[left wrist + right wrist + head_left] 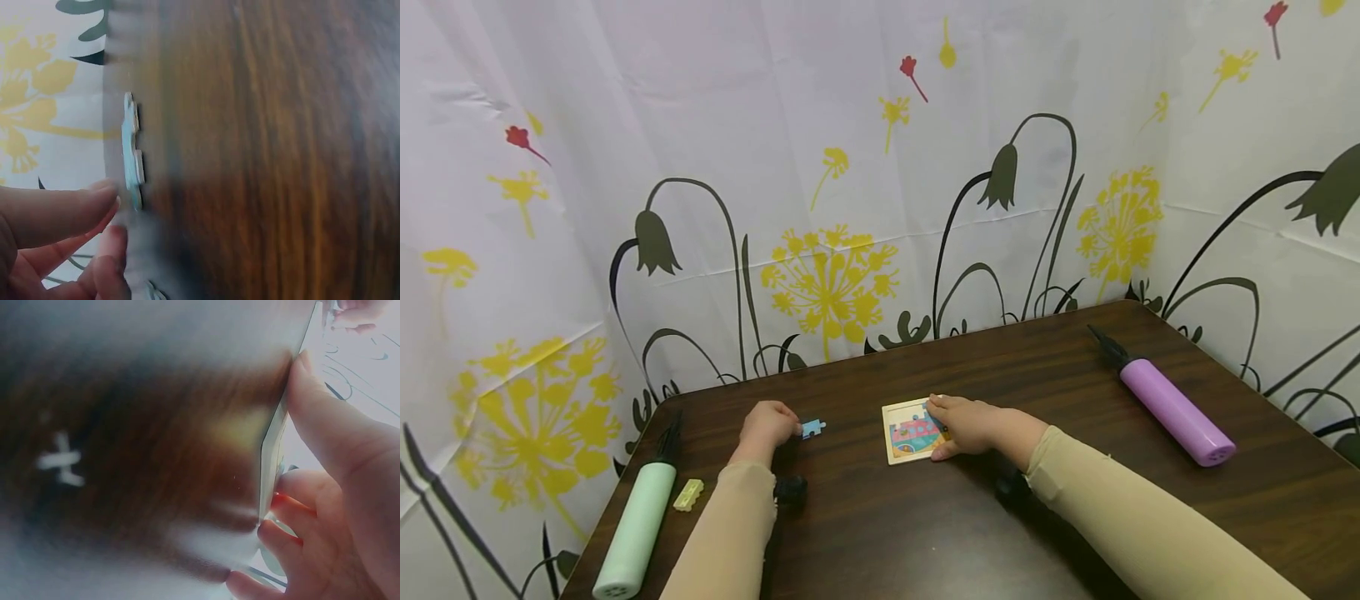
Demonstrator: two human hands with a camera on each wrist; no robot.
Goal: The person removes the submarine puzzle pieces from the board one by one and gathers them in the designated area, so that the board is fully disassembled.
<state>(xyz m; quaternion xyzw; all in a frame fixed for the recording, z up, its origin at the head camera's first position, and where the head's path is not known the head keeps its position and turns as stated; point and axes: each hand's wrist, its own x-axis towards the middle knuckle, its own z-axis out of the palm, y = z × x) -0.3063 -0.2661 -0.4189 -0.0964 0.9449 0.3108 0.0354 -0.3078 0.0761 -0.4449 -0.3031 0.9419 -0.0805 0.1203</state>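
In the head view, my left hand (766,428) pinches the near end of a light blue jigsaw piece (813,428) low over the dark table. The left wrist view shows this puzzle piece (130,153) nearly edge-on, the thumb at its lower end; whether it touches the tabletop I cannot tell. My right hand (973,427) grips the right side of a small square puzzle board (891,454) with a pale wooden rim. Its thumb is at the near edge and its fingers at the far edge. Pink, blue and orange pieces fill part of the board; the hand hides its right side.
A green hand pump (636,525) lies at the table's left edge, beside a small pale yellow block (688,495). A purple hand pump (1176,410) lies on the right. Behind the wooden table (895,533) hangs a flower-printed curtain (850,167).
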